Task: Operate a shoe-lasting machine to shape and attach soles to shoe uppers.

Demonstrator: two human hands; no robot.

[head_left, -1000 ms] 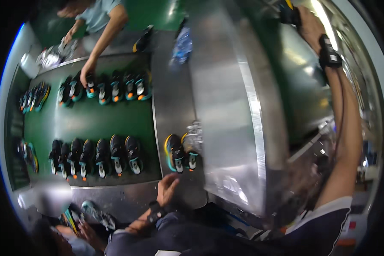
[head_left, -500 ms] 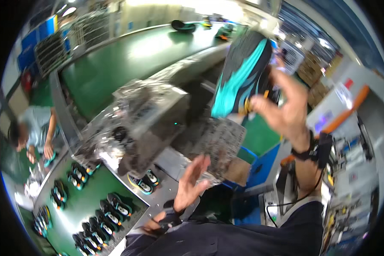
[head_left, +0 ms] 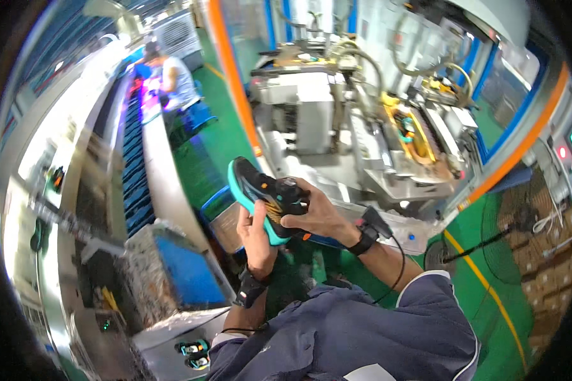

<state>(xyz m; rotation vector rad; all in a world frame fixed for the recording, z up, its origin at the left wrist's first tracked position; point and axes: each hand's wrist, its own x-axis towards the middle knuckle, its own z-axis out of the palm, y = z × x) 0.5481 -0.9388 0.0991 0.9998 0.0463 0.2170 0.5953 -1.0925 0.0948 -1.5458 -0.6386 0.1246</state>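
A black sports shoe with a teal sole and orange marks [head_left: 264, 197] is held in front of me, sole toward the left. My left hand [head_left: 255, 240] grips it from below at the sole's edge. My right hand [head_left: 316, 213] closes over its top at the heel end. Both wrists wear dark bands, and a cable runs from the right one.
A grey machine with hoses and yellow parts [head_left: 362, 127] stands ahead on a green floor. To the left runs a long bench [head_left: 156, 159] with a person [head_left: 171, 79] at its far end. Two more shoes [head_left: 194, 352] lie below, near a blue box [head_left: 181, 270].
The view has swung away from the green belt with rows of shoes toward the machine. The shoe, held high in my right hand before, is now low and gripped by both hands.
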